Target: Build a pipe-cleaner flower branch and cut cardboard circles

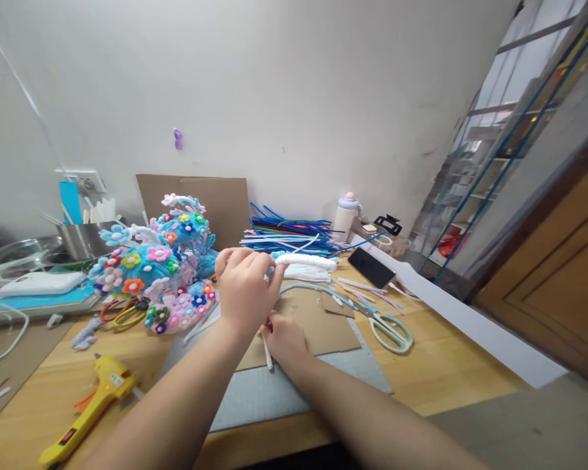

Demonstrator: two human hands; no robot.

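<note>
Grips a white fuzzy rod (308, 262) in the closed left hand (245, 284), above cardboard (328, 334). Pinches a thin white stem (267, 354) in the right hand (285, 337), lower down. Includes, leftward, yellow glue gun (95, 399), flowered ornament (149, 267); rightward, scissors (391, 333), phone (371, 267).

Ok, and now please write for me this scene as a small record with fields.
left hand: holds thick, white fuzzy rod
right hand: curled beside thin white strip; grip unclear
under hands: flat brown cardboard on grey mat
left side: yellow glue gun, blue fuzzy piece with colourful flowers
right side: scissors with pale green handles, black phone
behind: pile of mostly blue fuzzy stems
</note>
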